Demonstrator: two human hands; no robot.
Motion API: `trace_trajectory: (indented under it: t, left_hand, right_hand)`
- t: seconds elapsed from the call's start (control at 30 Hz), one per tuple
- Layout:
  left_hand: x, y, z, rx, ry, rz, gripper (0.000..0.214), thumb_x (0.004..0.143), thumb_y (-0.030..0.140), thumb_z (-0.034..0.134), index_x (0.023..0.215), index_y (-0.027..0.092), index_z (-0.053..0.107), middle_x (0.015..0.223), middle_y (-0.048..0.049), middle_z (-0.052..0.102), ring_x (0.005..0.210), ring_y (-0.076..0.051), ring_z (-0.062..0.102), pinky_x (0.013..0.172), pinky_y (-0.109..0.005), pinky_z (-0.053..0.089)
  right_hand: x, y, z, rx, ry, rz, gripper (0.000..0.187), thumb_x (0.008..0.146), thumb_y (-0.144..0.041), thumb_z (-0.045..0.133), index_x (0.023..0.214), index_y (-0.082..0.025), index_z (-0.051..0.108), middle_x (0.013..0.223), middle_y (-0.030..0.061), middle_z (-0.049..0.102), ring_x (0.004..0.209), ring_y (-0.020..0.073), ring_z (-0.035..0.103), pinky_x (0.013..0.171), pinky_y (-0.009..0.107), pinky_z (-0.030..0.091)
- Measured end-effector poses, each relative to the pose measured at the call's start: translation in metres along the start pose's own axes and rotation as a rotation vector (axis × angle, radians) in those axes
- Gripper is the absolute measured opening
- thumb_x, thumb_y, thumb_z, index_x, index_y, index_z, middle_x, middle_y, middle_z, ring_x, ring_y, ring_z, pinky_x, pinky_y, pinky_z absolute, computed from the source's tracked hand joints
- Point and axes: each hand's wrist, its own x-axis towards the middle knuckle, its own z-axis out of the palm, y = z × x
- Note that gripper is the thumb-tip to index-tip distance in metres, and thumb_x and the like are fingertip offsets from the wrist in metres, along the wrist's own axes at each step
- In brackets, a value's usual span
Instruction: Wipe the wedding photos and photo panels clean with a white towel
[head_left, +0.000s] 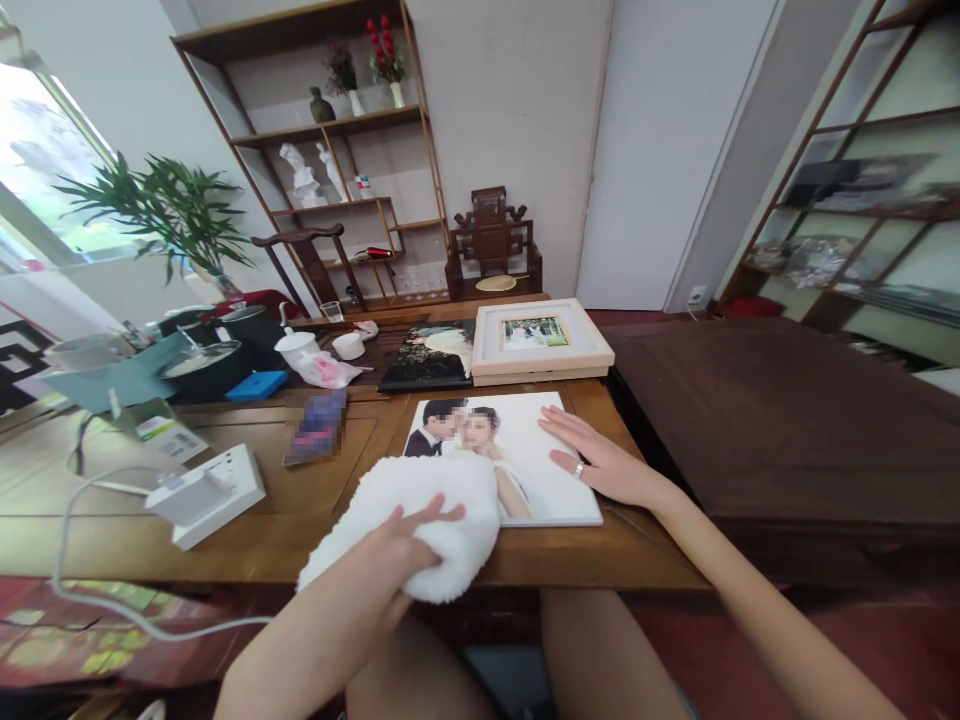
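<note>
A white fluffy cloth (367, 510) lies bunched over the lower left part of a photo panel (559, 495) showing a couple in wedding clothes. My left hand (416, 535) presses into the cloth with its fingers bent around the pile. The panel rests flat near the table's front edge, its lower left corner hidden under the cloth. On the panel's right side, my right hand (592, 455) lies flat with fingers stretched out, a ring on one of them. Nothing is held in that hand.
Beyond the panel sit a pale wooden picture frame (487, 340) and a dark photo panel (405, 370). To the left on the wooden table are a phone (319, 425), a white power strip (217, 495) with a cable, a blue box (257, 386) and a white teapot (298, 343).
</note>
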Motion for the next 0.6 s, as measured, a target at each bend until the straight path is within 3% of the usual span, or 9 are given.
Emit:
trace_trajectory:
  t: [0.13, 0.33, 0.47, 0.6]
  left_hand:
    - [0.040, -0.010, -0.010, 0.017, -0.079, -0.058, 0.036, 0.073, -0.001, 0.039, 0.086, 0.021, 0.065, 0.117, -0.0039, 0.065, 0.121, -0.022, 0.050, 0.109, -0.041, 0.030]
    - [0.098, -0.048, -0.013, 0.055, 0.017, -0.124, 0.022, 0.078, 0.006, 0.042, 0.068, 0.017, 0.059, 0.084, -0.0065, 0.069, 0.095, -0.023, 0.061, 0.096, -0.036, 0.040]
    - [0.108, -0.058, -0.012, 0.054, 0.025, -0.130, 0.020, 0.077, 0.007, 0.044, 0.067, 0.017, 0.058, 0.082, -0.0064, 0.068, 0.085, -0.022, 0.061, 0.087, -0.033, 0.045]
    - [0.094, -0.035, -0.013, 0.027, -0.018, -0.116, 0.026, 0.077, 0.002, 0.041, 0.075, 0.017, 0.062, 0.091, -0.0060, 0.069, 0.104, -0.023, 0.059, 0.101, -0.038, 0.037]
  right_hand:
    - [0.000, -0.002, -0.001, 0.001, -0.015, 0.004, 0.056, 0.090, -0.052, 0.039, 0.141, -0.028, 0.036, 0.153, 0.0026, 0.023, 0.142, 0.0240, 0.017, 0.116, 0.049, 0.016]
    - [0.000, -0.001, -0.001, 0.020, 0.007, -0.020, 0.055, 0.090, -0.052, 0.040, 0.140, -0.030, 0.037, 0.153, 0.0015, 0.026, 0.141, 0.0243, 0.019, 0.115, 0.050, 0.017]
    - [0.000, -0.001, 0.000, 0.007, 0.011, -0.014, 0.055, 0.090, -0.053, 0.040, 0.140, -0.030, 0.038, 0.152, 0.0024, 0.027, 0.141, 0.0239, 0.019, 0.115, 0.050, 0.017]
    - [0.000, -0.001, -0.001, -0.005, -0.005, 0.004, 0.057, 0.090, -0.053, 0.039, 0.141, -0.028, 0.037, 0.153, 0.0031, 0.025, 0.141, 0.0238, 0.017, 0.115, 0.048, 0.017]
